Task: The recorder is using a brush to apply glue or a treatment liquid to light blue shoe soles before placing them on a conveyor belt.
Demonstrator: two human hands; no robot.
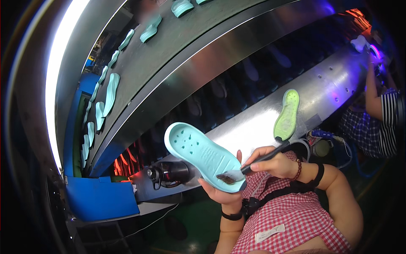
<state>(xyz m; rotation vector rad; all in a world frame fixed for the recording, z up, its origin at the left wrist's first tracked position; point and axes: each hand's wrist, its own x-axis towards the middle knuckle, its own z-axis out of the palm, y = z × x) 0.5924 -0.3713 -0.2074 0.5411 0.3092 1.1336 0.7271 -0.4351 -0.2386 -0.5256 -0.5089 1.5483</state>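
Gingham garment (pixel 298 213); shoe sole (pixel 190 148), probably light, flexible, best rim-held; left hand (pixel 220 196), fingers seemingly spread beneath; right hand (pixel 275 165) pinching paintbrush (pixel 267 157).

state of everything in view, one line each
Turquoise sole: held, hollow face showing
Brush: bristles against turquoise sole
Left hand: holding turquoise sole
Right hand: gripping brush
Green sole: lying on metal ledge
Black bottle: capped
Light tube: lit
Orange strips: glowing

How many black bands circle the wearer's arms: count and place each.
2: one black band at the wrist of the left hand, which holds the blue sole; a second black band on the forearm of the right hand, which grips the brush.
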